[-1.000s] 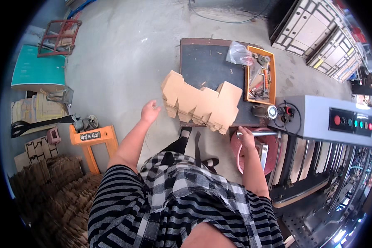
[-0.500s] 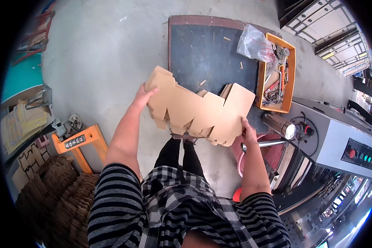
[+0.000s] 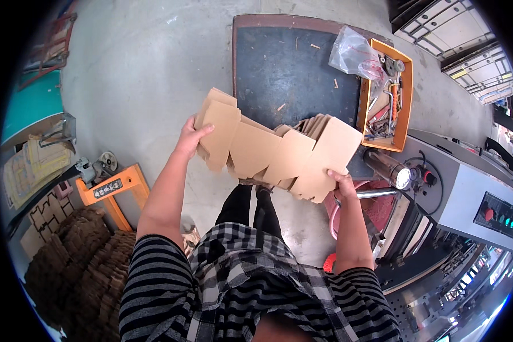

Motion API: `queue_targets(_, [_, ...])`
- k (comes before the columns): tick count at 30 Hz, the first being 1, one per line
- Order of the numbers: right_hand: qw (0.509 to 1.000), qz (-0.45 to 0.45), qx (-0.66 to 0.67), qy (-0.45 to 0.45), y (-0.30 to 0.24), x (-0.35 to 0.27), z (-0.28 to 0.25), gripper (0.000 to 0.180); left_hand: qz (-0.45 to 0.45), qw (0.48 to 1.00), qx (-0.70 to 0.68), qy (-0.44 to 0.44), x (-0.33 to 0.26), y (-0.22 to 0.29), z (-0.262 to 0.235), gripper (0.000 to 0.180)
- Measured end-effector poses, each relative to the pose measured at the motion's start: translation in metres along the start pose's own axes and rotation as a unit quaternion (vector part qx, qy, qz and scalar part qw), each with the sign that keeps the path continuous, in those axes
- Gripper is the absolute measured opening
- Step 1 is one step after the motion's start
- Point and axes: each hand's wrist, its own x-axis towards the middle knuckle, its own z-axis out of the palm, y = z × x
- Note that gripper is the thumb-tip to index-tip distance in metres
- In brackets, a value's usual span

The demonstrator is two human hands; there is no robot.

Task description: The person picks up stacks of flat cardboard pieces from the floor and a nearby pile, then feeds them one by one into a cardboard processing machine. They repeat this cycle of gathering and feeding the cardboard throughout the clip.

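Between my hands I hold a stack of flat die-cut cardboard blanks [image 3: 256, 151], plain brown, with tabs and notches along the edges. My left hand [image 3: 192, 137] grips the stack's left end, thumb on top and fingers underneath. At the other end my right hand [image 3: 343, 183] clasps the lower right corner, its thumb lying on the top sheet. The layers are fanned at the upper right, where several sheet edges show. Beneath the stack the fingers of both hands are mostly hidden.
Ahead stands a dark-topped table [image 3: 290, 68] with small cardboard scraps. On its right are a clear plastic bag [image 3: 353, 54] and an orange tool tray [image 3: 407, 97]. A grey machine [image 3: 467, 182] with buttons is at right. Left are an orange frame [image 3: 132, 185] and stacked cardboard [image 3: 74, 268].
The sheets at the stack's right end have fanned out more, and that end has shifted slightly right. My right thumb now lies further onto the top sheet. Both hands keep their hold.
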Motion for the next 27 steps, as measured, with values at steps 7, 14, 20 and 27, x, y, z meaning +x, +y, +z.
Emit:
queue_targets(7, [0.968,-0.247,-0.041,-0.016,-0.048,-0.064,-0.005,0.050,0.102,0.984,-0.010,-0.144,-0.026,0.091,0.002,0.068])
queue_targets(14, [0.961,-0.243,-0.134,0.008,-0.027,-0.054,-0.027,0.048,0.204,0.914,0.284,-0.206,-0.025,0.095,0.006,0.084])
queue_targets(20, [0.878,-0.297,-0.375,0.021,-0.008,-0.049,-0.044,0.061,0.208,0.888,0.384,-0.146,-0.046,0.085,0.008,0.096])
queue_targets(27, [0.683,-0.463,-0.564,0.010,-0.017,-0.056,-0.029,0.050,0.294,0.853,0.418,-0.101,-0.057,0.056,-0.001,0.083])
